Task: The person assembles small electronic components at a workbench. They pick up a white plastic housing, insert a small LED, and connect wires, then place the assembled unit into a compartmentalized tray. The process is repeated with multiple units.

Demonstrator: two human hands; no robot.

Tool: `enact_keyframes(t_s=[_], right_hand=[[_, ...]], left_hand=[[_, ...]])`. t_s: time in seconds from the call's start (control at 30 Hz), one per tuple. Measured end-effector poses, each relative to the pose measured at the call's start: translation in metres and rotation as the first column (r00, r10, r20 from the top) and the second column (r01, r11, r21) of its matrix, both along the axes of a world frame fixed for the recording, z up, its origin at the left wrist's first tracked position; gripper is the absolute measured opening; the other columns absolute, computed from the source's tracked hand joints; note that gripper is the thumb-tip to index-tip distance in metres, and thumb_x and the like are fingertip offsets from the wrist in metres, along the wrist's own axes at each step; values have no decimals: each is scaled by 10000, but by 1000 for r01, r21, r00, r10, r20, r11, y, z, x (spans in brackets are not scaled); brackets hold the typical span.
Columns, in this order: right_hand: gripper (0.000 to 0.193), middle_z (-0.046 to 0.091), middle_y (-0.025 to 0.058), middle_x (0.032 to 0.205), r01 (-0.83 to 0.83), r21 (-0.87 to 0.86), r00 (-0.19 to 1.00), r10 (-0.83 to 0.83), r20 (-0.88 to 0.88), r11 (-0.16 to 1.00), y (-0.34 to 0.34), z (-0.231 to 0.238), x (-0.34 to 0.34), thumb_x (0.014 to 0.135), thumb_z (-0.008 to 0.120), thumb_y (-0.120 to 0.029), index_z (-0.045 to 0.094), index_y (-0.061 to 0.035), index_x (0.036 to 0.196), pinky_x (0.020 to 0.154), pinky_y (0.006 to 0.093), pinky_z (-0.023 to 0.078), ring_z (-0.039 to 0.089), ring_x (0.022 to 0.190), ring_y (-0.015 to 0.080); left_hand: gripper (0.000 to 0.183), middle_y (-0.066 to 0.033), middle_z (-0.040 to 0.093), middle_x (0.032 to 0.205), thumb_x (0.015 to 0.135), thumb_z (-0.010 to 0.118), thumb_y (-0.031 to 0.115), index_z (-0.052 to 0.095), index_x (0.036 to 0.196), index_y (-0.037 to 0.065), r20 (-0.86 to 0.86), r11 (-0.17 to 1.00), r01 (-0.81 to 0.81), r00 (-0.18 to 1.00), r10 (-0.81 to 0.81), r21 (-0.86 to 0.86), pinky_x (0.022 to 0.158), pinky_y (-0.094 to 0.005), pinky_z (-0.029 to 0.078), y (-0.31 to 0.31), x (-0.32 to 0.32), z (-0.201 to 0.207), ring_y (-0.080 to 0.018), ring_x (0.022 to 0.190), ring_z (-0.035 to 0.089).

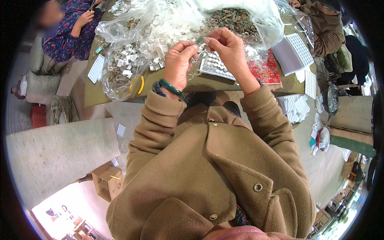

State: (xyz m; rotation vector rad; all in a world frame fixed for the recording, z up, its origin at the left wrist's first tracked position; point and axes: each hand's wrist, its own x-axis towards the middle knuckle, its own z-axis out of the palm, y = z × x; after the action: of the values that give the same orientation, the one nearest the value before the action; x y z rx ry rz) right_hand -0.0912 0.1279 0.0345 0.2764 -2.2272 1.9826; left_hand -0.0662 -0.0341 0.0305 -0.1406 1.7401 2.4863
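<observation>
Above the table, my left hand (179, 66) and my right hand (230, 50) meet with their fingertips pinched. Between them is a small green piece (199, 41), perhaps a little circuit board; its details are too small to make out. A green bangle (171, 89) circles my left wrist. Just under my right hand lies a white tray (220, 76) with rows of round, silvery pieces. Left of my left hand, white square plastic casings (159, 50) are heaped, some inside a clear plastic bag (110, 82). Thin wires trail near my fingers.
An open bag of tangled brown and green wired parts (236, 22) lies at the back. A yellow-handled tool (141, 85) rests at the front left edge. Rightward are a red patterned cloth (266, 74) and stacked white trays (292, 56). Other people sit at both far corners.
</observation>
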Motion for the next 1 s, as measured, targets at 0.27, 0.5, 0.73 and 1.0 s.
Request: enact_keyframes(t_s=[0.27,0.5,0.73,1.0], right_hand=[[54,617,-13,747,-75,-605,911,301,281,792,-10,-17,13,875,687,-75,640,-49,874,551,204,428,544,621,60],[39,646,26,867,-32,-678,893,326,311,734,-9,-18,10,922,622,-45,591,-62,938,628,224,537,639,728,106],[33,653,65,890,-3,-686,907,292,305,727,-7,-28,-14,930,606,-54,576,-68,924,715,306,589,685,830,185],[32,608,23,816,-57,-767,837,449,311,639,6,-43,-27,957,570,-89,554,-86,931,663,278,545,598,688,108]], left_hand=[[68,18,642,808,867,649,38,676,923,10,-413,903,-217,910,49,-372,704,-214,485,9,0,-16,-64,758,589],[77,-61,669,913,811,707,98,696,858,38,-542,792,-324,840,-11,-518,766,-272,494,-4,-11,-30,-147,856,633],[159,-51,714,911,866,687,111,721,989,16,-289,915,-119,957,3,-385,751,-243,497,-23,-22,-50,-96,838,636],[313,-27,689,1032,911,636,119,643,1221,75,-120,917,-40,993,-8,-396,697,-202,478,-59,-5,-46,-45,805,578]])
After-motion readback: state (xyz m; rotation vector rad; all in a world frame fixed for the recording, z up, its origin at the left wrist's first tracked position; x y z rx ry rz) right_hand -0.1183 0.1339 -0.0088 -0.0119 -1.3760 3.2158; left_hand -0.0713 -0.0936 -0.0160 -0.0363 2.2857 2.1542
